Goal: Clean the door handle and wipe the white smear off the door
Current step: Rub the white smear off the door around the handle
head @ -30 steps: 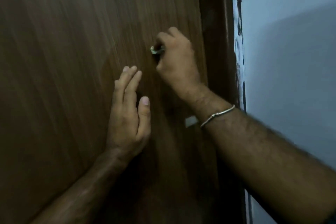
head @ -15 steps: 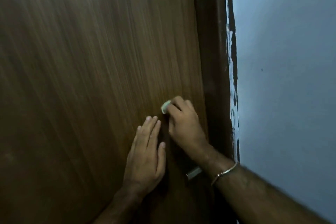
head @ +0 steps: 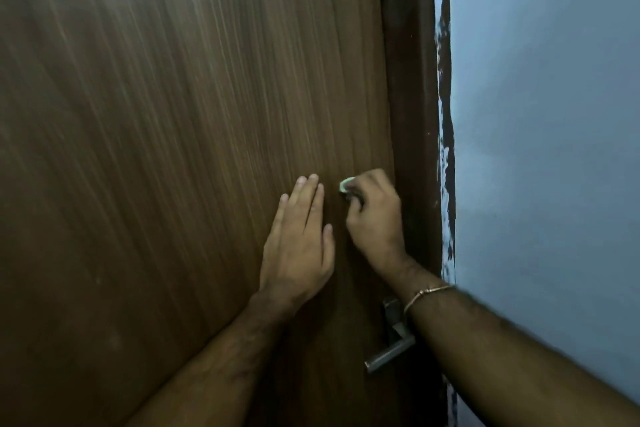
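We see a dark brown wood-grain door (head: pixel 173 149) filling the left and centre of the view, shut against its darker frame. A grey metal lever door handle (head: pixel 389 354) sits low near the door's right edge, its lever pointing left and slightly down, its backplate partly hidden. We cannot make out any white smear on the panel.

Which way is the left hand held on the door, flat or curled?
Flat: the left hand lies on the door with fingers straight.
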